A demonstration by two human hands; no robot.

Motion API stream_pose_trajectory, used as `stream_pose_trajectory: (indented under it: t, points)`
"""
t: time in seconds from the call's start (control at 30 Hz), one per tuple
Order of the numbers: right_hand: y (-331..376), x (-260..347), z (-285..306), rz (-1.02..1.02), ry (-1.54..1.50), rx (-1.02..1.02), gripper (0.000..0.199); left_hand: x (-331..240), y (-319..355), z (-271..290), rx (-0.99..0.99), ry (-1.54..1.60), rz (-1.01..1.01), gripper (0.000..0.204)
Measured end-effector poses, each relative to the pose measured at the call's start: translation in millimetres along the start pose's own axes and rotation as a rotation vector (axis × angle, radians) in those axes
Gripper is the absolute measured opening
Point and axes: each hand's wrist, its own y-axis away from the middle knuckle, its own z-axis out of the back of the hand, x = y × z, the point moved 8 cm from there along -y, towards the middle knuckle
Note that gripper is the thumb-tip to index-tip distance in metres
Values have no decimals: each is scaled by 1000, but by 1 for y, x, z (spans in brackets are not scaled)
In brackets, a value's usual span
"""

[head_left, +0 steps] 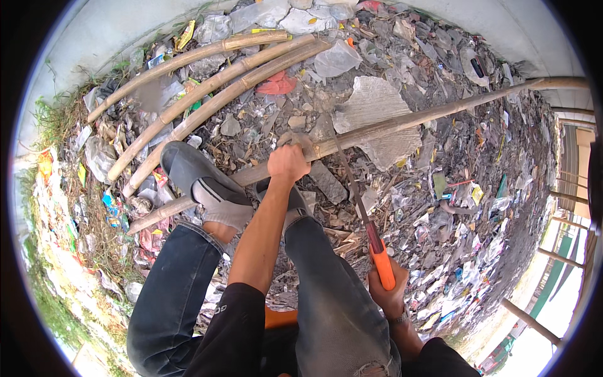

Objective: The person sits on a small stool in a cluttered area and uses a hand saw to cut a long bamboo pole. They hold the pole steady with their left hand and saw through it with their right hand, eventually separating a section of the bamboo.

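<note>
My left hand (pixel 287 163) grips a long bamboo pole (pixel 440 112) that runs from lower left to upper right across the ground. My right hand (pixel 386 295) is closed around the orange handle of a handsaw (pixel 382 262). The thin saw blade (pixel 352 182) reaches up to the pole just right of my left hand. My grey shoe (pixel 198 179) stands on the pole's lower left part. My knees in blue jeans fill the lower middle.
Three more bamboo poles (pixel 207 81) lie side by side at the upper left. The ground is littered with plastic scraps, stones and a grey corrugated sheet fragment (pixel 377 103). Grass edges the left; bamboo railings (pixel 565 195) stand at the right.
</note>
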Motion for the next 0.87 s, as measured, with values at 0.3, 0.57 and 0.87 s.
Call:
stream_pose_trajectory:
  t: [0.3,0.57,0.87]
  points:
    - [-101,26,-66,208,-131,-20,16,-9,-2,7,-62,-10,1,36]
    - [2,-9,-2,123,42,6,15,1,4,-3,-74,-20,-15,40]
    - [-122,18,-49,176,-143,-31,13,0,-4,5,-4,-77,7,47]
